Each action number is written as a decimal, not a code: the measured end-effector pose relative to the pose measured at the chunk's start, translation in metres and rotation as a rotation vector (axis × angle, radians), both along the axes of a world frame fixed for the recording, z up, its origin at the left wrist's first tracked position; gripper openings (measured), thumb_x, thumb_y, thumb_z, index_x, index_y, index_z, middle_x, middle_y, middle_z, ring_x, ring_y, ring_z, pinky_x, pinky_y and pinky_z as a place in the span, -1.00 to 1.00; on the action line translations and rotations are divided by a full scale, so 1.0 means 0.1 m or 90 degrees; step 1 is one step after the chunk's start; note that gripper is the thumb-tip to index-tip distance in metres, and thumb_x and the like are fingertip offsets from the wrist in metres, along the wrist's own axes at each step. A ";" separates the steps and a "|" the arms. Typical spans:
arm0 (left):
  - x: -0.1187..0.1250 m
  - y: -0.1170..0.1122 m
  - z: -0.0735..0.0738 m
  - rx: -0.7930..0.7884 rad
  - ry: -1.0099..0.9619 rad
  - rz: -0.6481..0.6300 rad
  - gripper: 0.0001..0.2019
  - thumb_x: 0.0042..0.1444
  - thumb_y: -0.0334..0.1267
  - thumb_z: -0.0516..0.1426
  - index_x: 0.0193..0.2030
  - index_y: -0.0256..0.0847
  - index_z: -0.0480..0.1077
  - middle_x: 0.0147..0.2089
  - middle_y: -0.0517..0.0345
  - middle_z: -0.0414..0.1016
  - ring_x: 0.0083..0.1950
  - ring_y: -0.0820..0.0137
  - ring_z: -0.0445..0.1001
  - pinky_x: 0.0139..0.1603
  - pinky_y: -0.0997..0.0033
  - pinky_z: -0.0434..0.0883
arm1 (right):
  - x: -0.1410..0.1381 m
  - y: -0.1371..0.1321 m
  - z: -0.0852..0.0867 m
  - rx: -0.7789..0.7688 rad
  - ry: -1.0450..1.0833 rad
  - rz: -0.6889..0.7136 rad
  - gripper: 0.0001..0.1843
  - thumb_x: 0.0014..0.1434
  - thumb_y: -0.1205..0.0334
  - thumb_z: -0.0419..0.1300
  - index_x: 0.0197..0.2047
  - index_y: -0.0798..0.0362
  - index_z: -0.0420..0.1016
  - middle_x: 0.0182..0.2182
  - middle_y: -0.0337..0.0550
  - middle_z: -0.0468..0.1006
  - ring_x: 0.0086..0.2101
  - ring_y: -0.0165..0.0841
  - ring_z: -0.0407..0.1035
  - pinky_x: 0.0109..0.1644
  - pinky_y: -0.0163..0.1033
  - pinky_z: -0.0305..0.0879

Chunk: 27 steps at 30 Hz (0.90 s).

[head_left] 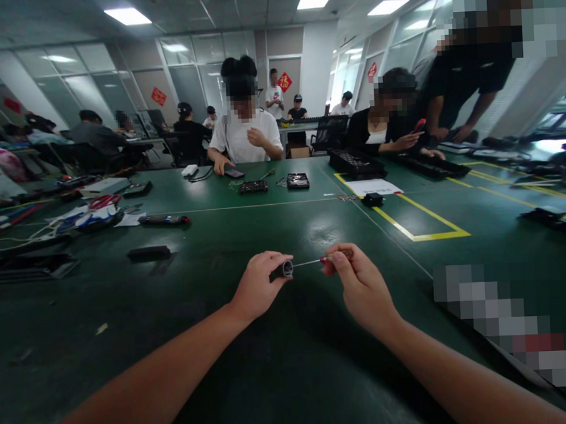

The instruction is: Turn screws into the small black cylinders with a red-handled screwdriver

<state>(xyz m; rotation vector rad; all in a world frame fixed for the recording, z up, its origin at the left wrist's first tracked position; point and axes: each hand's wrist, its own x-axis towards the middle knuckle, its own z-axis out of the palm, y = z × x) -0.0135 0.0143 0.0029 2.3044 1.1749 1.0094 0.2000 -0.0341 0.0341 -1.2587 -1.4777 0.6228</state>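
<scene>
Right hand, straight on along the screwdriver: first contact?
The round part in the left hand. The screwdriver in the right hand points at its open end; the tip looks there already, though depth is unclear.

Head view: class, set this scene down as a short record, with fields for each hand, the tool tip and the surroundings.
Left hand: holds a dark cylinder between thumb and fingers
Right hand: grips a screwdriver by its handle
Screwdriver tip: at the cylinder's round, light-rimmed end; contact unclear
Surface: green tabletop
Beyond, to the left: black bar
Beyond, to the right: small black block near a white sheet
Across the table: person in a white shirt
</scene>
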 end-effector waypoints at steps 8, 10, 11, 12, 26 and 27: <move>0.00 0.02 -0.01 -0.026 -0.013 0.039 -0.63 0.13 -0.39 0.31 0.09 -0.11 0.49 0.07 0.10 0.51 0.11 0.25 0.46 0.20 0.11 0.37 | 0.00 -0.01 0.01 0.003 -0.013 0.004 -0.73 0.41 0.03 -0.01 -0.13 0.00 0.39 -0.38 -0.18 0.53 -0.34 -0.27 0.46 -0.20 -0.15 0.34; 0.00 0.03 -0.01 -0.030 -0.019 0.053 -0.64 0.12 -0.40 0.31 0.08 -0.12 0.49 0.06 0.11 0.51 0.10 0.26 0.47 0.19 0.14 0.38 | 0.00 0.00 0.01 0.000 -0.021 0.006 -0.74 0.41 0.04 -0.01 -0.13 0.00 0.39 -0.39 -0.18 0.53 -0.34 -0.27 0.45 -0.21 -0.16 0.34; 0.00 0.03 -0.01 -0.031 -0.021 0.060 -0.64 0.12 -0.40 0.31 0.07 -0.12 0.50 0.05 0.12 0.51 0.10 0.27 0.47 0.19 0.15 0.39 | 0.00 0.00 0.02 0.000 -0.025 0.005 -0.74 0.41 0.04 -0.01 -0.13 0.00 0.39 -0.39 -0.18 0.53 -0.34 -0.28 0.45 -0.20 -0.16 0.33; 0.00 0.03 -0.01 -0.033 -0.022 0.064 -0.64 0.11 -0.41 0.32 0.06 -0.13 0.50 0.05 0.12 0.51 0.09 0.28 0.47 0.19 0.16 0.39 | 0.00 0.00 0.02 0.000 -0.029 0.004 -0.74 0.42 0.05 -0.01 -0.14 0.00 0.39 -0.39 -0.18 0.53 -0.34 -0.28 0.45 -0.20 -0.16 0.33; 0.00 0.03 0.01 -0.032 -0.031 0.081 -0.65 0.11 -0.43 0.31 0.05 -0.15 0.49 0.03 0.13 0.51 0.07 0.32 0.49 0.18 0.22 0.42 | 0.00 0.02 -0.01 -0.030 -0.054 -0.007 -0.71 0.42 0.01 -0.02 -0.14 0.00 0.40 -0.39 -0.19 0.54 -0.32 -0.25 0.47 -0.20 -0.15 0.32; 0.00 0.03 0.01 -0.028 -0.031 0.083 -0.65 0.12 -0.42 0.31 0.06 -0.15 0.49 0.03 0.13 0.51 0.08 0.31 0.49 0.18 0.21 0.42 | 0.00 0.02 -0.01 -0.030 -0.053 -0.009 -0.71 0.42 0.01 -0.02 -0.14 0.00 0.40 -0.39 -0.18 0.54 -0.32 -0.25 0.47 -0.20 -0.14 0.33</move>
